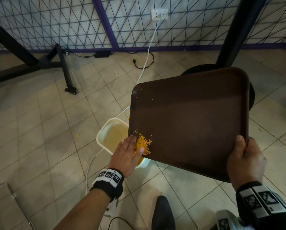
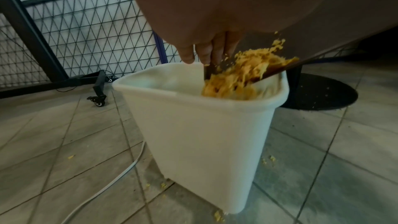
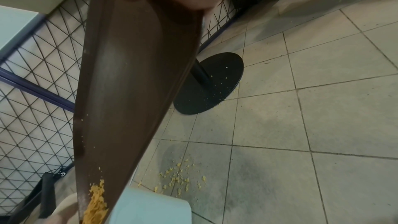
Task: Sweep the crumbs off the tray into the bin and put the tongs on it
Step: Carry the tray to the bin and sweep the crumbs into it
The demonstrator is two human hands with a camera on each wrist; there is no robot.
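From my remote seat, taking the white plastic bin [image 1: 105, 138] as my landmark: it stands on the tiled floor [image 1: 39, 130] with a white cable [image 1: 90, 165] running along the floor on its left. Directly above its right rim my left hand [image 1: 126, 153] lies flat with straightened fingers, clasping nothing, pressed against the heap of orange crumbs [image 1: 143, 144] to push it over the edge; the left wrist view shows crumbs [image 2: 237, 77] tumbling into the bin's mouth. To the bin's right and above it, the dark brown plastic tray [image 1: 197, 117] is tilted with its low corner over the bin so the crumbs slide that way. Farther right, my right hand [image 1: 245, 161] clamps the tray's near corner, thumb on top, holding the slope steady. Scattered crumbs already lie on the floor right of the bin, so I judge some spilling. No tongs are visible.
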